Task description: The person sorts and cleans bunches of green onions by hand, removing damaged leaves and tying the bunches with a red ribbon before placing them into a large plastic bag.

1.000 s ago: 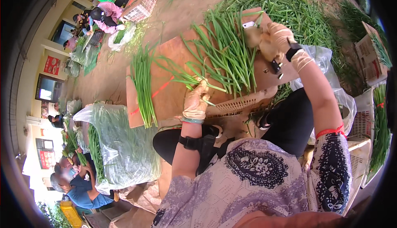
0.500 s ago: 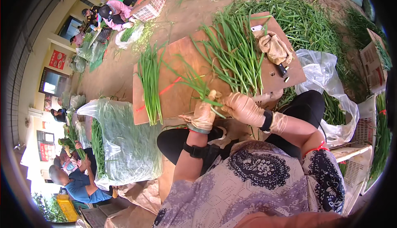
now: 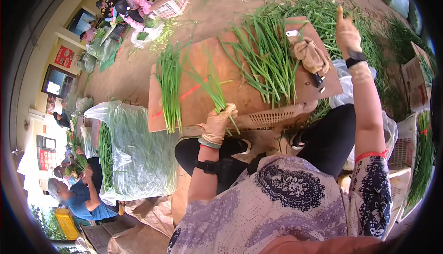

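Left grip (image 3: 218, 122) pinches stalks (image 3: 214, 88) at the board's (image 3: 198, 109) near edge — right grip (image 3: 347, 35), clear of it, hard to read.

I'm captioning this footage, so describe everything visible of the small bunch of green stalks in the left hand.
The small bunch is a few long, thin green stalks with narrow leaves, fresh-looking, with no tie visible. The gloved left hand grips it near its lower end; a green end pokes out below the fingers. Above the grip, it spreads loosely away from the person over the brown board. Whether its leaves touch the board is unclear.
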Demonstrator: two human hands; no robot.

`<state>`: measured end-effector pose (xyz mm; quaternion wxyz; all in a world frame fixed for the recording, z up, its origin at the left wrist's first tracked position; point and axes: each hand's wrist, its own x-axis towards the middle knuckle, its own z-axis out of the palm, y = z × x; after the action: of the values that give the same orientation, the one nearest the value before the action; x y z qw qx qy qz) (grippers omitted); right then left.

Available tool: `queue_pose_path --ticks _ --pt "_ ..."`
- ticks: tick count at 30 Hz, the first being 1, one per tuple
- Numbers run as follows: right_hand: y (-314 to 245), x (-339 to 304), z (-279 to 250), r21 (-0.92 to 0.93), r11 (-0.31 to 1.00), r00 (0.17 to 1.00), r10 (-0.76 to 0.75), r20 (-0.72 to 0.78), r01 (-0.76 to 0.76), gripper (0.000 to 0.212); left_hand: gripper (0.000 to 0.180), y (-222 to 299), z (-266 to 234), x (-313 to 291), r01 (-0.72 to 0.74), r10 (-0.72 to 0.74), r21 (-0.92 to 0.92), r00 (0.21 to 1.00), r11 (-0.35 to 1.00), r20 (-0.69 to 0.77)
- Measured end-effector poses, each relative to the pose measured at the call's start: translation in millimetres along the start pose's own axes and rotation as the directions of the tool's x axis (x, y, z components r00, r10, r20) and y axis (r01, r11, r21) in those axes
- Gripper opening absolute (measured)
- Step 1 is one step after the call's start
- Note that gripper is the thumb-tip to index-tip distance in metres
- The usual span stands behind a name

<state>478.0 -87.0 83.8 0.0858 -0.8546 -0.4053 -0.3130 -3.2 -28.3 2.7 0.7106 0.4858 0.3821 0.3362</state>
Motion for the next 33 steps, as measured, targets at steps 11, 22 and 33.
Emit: queue_pose_path --ticks 11,22,33 --pt "-125 -158 -90 0.684 0.712 0.910 -0.374 0.181 0.157 0.009 0.049 70 21 -4 -0.193 0.206 0.111 0.970 0.975 -0.130" --pt "-165 -170 -16 0.452 0.872 0.915 -0.323 0.243 0.188 0.015 0.048 48 -14 20 -0.062 0.053 -0.051 0.986 0.997 -0.160" --pt "-106 -65 -113 0.511 0.838 0.899 -0.358 0.251 0.191 0.022 0.038 66 -20 21 -0.102 0.096 -0.383 0.995 0.918 -0.034"
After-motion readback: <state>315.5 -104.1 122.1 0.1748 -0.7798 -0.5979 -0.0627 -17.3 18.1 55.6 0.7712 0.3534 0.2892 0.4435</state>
